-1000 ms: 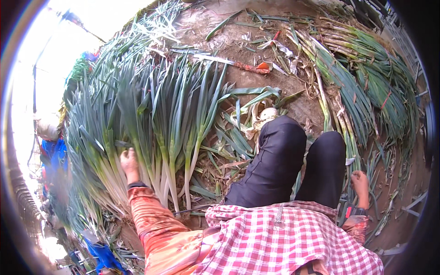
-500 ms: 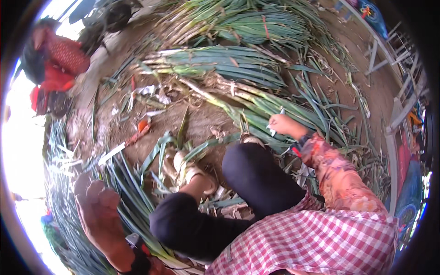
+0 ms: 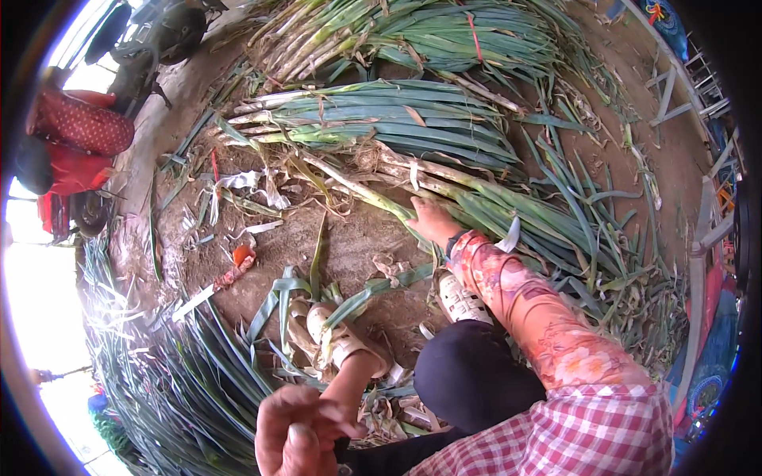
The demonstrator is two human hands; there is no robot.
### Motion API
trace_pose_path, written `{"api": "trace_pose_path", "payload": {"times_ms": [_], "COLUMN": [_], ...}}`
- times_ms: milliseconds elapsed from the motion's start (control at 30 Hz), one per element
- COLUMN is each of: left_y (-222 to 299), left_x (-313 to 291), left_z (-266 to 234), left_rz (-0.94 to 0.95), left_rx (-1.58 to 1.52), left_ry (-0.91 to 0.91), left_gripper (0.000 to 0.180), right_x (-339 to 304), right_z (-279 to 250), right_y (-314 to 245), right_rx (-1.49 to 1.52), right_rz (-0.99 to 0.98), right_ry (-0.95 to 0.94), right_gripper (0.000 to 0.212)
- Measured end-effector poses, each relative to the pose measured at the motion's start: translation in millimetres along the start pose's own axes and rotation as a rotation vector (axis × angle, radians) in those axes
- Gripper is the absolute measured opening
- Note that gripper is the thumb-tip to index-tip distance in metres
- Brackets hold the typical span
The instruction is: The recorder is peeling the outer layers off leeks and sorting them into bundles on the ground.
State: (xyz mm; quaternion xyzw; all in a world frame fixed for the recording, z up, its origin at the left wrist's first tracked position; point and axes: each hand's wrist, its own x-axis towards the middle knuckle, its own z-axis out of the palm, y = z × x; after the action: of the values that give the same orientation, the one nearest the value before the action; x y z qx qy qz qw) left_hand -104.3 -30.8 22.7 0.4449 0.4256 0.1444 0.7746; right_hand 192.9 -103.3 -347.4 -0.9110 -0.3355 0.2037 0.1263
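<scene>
My right hand (image 3: 432, 224) reaches forward to a long leek stalk (image 3: 367, 192). Its fingers are bent round the stalk at the near edge of a leek bundle (image 3: 484, 198), though the fingertips are partly hidden. Close to my right forearm, a white strip (image 3: 510, 236) stands against the green leaves. Nearer to me, my left hand (image 3: 298, 436) is raised in front of my leg, holding nothing, with its fingers loosely bent and the thumb apart. A knife (image 3: 194, 303) with a wrapped, orange-ended handle lies on the ground to the left.
More leek bundles (image 3: 381, 119) lie further off, one with a red tie (image 3: 474, 36). A big heap of leeks (image 3: 178, 381) spreads at left. White scraps (image 3: 246, 181) litter the soil. A metal frame (image 3: 702, 206) stands right, a red vehicle (image 3: 79, 143) left.
My right hand has moved left and away from the white strip to the leek stalk. My left hand has swung right and nearer, off the leek heap. My right knee has shifted right.
</scene>
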Motion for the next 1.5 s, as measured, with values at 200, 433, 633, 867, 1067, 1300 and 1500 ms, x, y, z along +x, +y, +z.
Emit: {"api": "trace_pose_path", "payload": {"times_ms": [200,433,633,867,1067,1300,1500], "left_y": [0,-6,-34,-48,-50,-19,-6], "left_x": [-2,0,29,62,113,118,106], "left_z": [-6,-7,20,41,56,52,41], "left_rz": [-0.08,-0.074,0.044,0.14,0.228,0.409,0.622], "left_rx": [0.041,0.034,-0.055,0.098,0.037,-0.541,-0.529], "left_ry": [-0.034,-0.087,-0.29,-0.239,-0.137,-0.388,-0.033], "left_gripper": [0.032,0.029,0.026,0.029,0.06,0.037,0.037], "right_x": [-2,10,16,-67,-137,-202,-225], "right_z": [20,-80,-256,-258,-225,-216,-242], "right_y": [-17,-38,-113,-146,-170,-191,-153], "right_rx": [-0.115,0.49,1.66,2.136,2.454,2.349,0.688], "right_rz": [0.105,-0.16,-0.444,-0.346,-0.268,-0.111,-0.524], "right_ry": [-0.079,0.244,0.619,0.265,0.143,-0.194,0.435], "right_gripper": [0.044,0.033,0.021,0.017,0.019,0.021,0.027]}}
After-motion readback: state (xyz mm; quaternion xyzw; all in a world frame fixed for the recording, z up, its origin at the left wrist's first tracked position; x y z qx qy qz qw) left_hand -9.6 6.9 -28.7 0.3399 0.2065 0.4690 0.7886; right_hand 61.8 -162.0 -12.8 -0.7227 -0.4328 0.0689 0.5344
